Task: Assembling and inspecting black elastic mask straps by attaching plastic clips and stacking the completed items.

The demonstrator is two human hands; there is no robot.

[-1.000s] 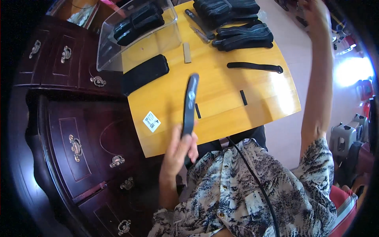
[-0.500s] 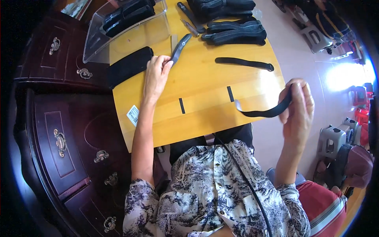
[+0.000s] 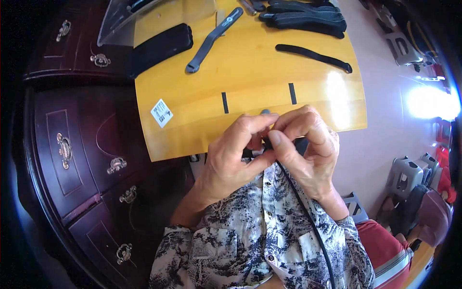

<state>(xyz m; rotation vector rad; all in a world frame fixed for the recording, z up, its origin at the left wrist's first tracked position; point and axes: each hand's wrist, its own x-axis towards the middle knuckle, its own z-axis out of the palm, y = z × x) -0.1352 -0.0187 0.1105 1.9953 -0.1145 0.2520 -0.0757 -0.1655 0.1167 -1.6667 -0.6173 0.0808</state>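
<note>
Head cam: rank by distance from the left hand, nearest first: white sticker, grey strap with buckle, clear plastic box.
From the left hand:
1. White sticker, on the board's near left corner.
2. Grey strap with buckle, farther up the board.
3. Clear plastic box, far top left.

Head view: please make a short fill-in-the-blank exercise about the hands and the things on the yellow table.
1. Both hands, the left hand and the right hand, pinch one thin ____ strap close to the chest.
2. The strap hangs down over a patterned ____.
3. On the yellow table, the number of short black marks near the hands is ____.
4. The white sticker lies near the table's ____ edge.

Missing words: black; shirt; two; left
</note>
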